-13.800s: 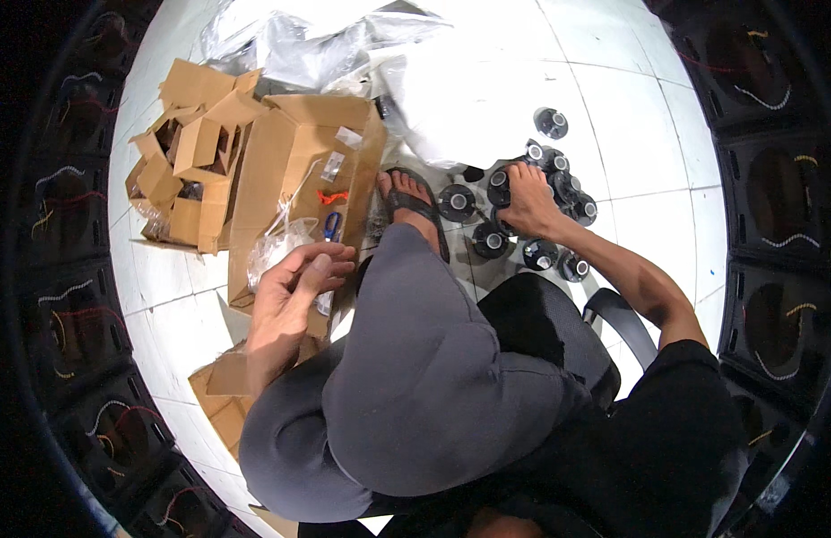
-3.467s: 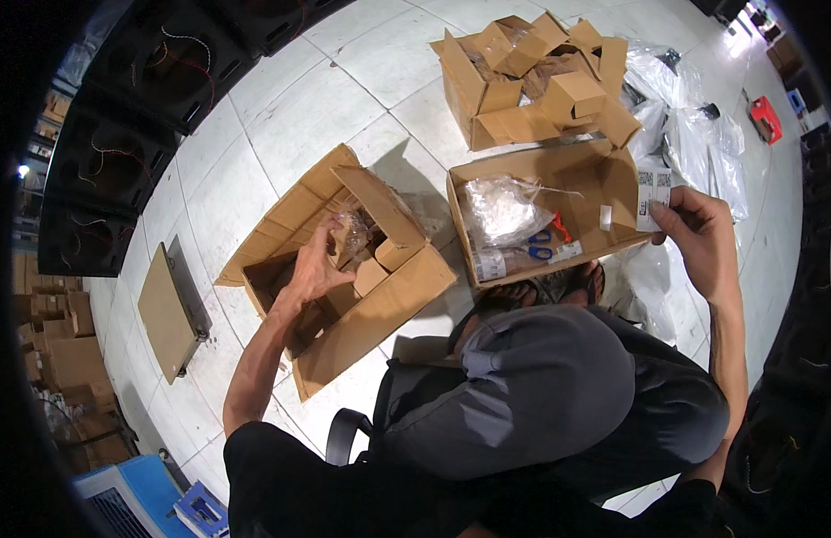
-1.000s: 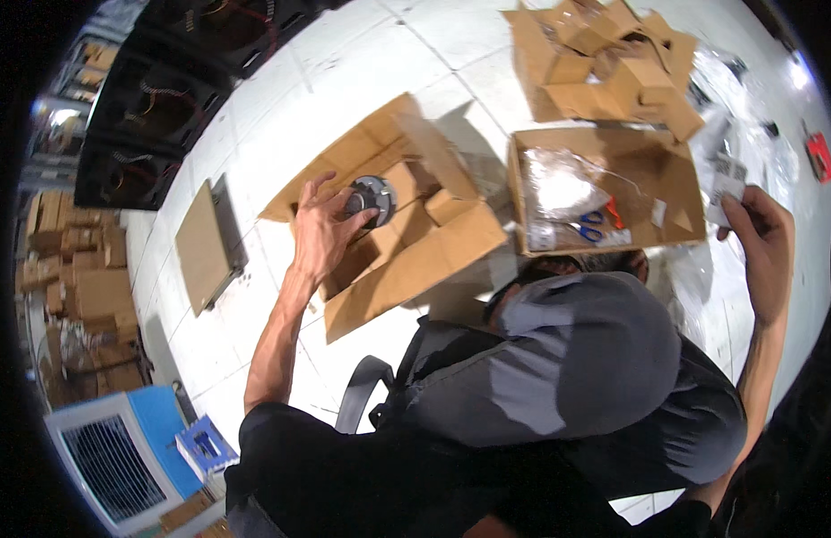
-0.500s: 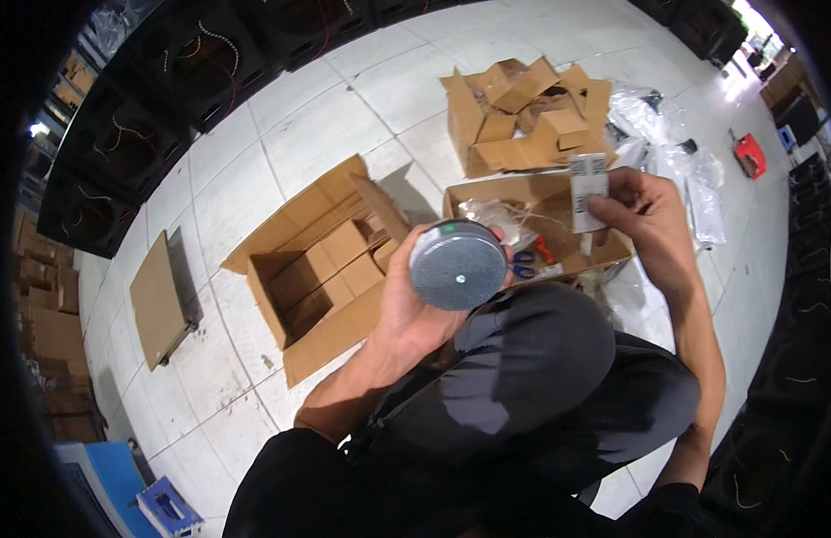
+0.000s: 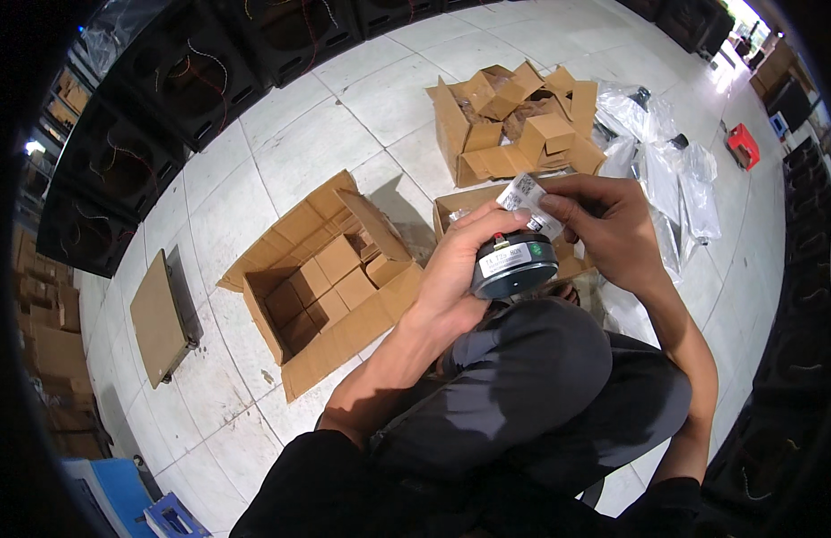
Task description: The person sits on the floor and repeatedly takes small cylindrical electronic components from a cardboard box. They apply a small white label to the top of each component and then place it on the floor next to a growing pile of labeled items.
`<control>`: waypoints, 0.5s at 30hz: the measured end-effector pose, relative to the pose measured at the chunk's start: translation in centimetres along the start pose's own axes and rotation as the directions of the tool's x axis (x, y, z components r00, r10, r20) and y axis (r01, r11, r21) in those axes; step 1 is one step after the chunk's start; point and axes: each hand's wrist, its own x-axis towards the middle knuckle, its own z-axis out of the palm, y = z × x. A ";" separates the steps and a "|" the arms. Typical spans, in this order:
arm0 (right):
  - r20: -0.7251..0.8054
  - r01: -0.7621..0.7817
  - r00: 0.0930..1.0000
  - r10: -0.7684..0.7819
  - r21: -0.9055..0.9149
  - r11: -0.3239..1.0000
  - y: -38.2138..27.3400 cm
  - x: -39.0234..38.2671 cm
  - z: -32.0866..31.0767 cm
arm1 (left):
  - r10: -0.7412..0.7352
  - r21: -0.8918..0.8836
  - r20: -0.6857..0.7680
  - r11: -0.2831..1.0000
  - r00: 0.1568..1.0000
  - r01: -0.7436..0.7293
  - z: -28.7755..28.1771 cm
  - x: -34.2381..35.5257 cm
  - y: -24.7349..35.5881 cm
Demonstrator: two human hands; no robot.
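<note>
My left hand (image 5: 460, 273) is closed around a round black metal driver (image 5: 514, 280), its side turned up to show a white label, a red terminal and a small green sticker. My right hand (image 5: 604, 229) pinches a white sticker strip (image 5: 525, 197) with printed codes just above the driver, close to my left fingertips; whether the strip touches the driver I cannot tell. Behind both hands sits a shallow cardboard box (image 5: 450, 204), mostly hidden. To the left an open carton (image 5: 299, 368) holds several small brown boxes (image 5: 339, 260).
A torn carton (image 5: 469, 134) and wrapped plastic bundles (image 5: 657, 188) lie behind. Black speaker cabinets (image 5: 200, 99) line the floor's edges. A wheeled board (image 5: 160, 314) lies left, a red object (image 5: 741, 143) far right, a blue-and-white appliance (image 5: 111, 489) lower left. My knee (image 5: 532, 377) is below my hands.
My left hand came up from the left carton with the driver and has tipped it side-up. My right hand has moved left, bringing the sticker strip from the box's right side to the driver.
</note>
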 end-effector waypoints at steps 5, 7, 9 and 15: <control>-0.083 0.302 0.943 -0.322 -0.194 0.933 0.2 0.0 0.1 | 0.036 0.008 -0.048 0.999 0.998 -0.035 0.0 0.6 -0.7; -0.047 0.424 0.892 -0.449 -0.254 0.869 0.3 0.1 -0.1 | 0.044 0.014 -0.067 0.999 0.997 -0.043 0.1 0.6 -0.9; -0.011 0.456 0.875 -0.485 -0.325 0.829 0.7 0.2 -0.6 | 0.034 0.030 -0.082 0.999 0.996 -0.032 0.3 0.7 -1.0; 0.071 0.245 0.969 -0.237 -0.143 0.959 0.3 -0.1 -1.2 | 0.098 0.086 -0.042 0.992 0.994 -0.094 0.3 0.6 -1.3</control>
